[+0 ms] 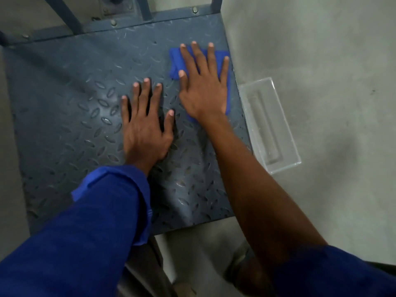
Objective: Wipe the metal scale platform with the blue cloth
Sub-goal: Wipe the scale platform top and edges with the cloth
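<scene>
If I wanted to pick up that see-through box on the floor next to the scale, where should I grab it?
Probably by its two long walls. The clear box lies open side up on the floor, beside the right edge of the scale platform. Come straight down from above, fingers over one long rim, thumb over the other, near the middle. That grip spans the narrow way, which should fit a hand best.

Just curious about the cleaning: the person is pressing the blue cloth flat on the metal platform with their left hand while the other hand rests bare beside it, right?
Not quite. In the head view the right hand presses the blue cloth on the metal platform; the left hand rests bare.
</scene>
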The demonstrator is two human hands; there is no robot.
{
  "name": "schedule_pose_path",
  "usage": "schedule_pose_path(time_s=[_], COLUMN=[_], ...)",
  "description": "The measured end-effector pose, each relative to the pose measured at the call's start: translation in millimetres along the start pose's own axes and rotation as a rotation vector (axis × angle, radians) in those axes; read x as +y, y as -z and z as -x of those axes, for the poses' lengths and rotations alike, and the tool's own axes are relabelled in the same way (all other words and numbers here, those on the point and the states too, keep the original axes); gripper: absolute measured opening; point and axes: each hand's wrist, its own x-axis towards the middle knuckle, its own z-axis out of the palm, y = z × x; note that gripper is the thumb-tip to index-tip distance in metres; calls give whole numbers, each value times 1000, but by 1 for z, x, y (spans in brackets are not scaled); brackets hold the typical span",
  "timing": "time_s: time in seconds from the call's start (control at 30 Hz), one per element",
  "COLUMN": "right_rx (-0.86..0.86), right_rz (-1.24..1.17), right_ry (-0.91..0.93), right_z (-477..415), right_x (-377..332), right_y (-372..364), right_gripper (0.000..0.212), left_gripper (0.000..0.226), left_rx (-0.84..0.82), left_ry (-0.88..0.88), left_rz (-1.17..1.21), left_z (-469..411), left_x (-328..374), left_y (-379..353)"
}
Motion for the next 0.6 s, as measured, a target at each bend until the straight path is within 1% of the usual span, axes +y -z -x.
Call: schedule_pose_path(time_s=[0.1,0.17,0.23,0.3,0.37,0.5,0.57,0.6], right_rx=[-12,-25,-33,-20,5,8,-32,-48], right_rz=[-26,-63,-72,-83,-73,-78,-31,-8], right_ry=[157,227,198,121,48,-73,-62,-25], right_z=[12,48,87,104,84,-5,-39,-47], right_x=[-5,7,26,43,51,44,22,8], right_y=[1,8,15,18,16,8,-2,-6], right_gripper=[57,56,56,56,57,60,61,60], left_gripper=[60,59,60,62,64,64,62,62], left_rx=[16,13,8,-20,-57,-98,-98,-96], left_ry=[21,19,21,26,23,16,31,40], left_rz=[29,31,23,6,-22,-57,-60,-58], left_z=[0,-1,-1,-1,-5,-33,-50,-57], left_x=[-1,0,2,2,1,1,1,1], left_y=[0,1,1,1,1,-3,-5,-7])
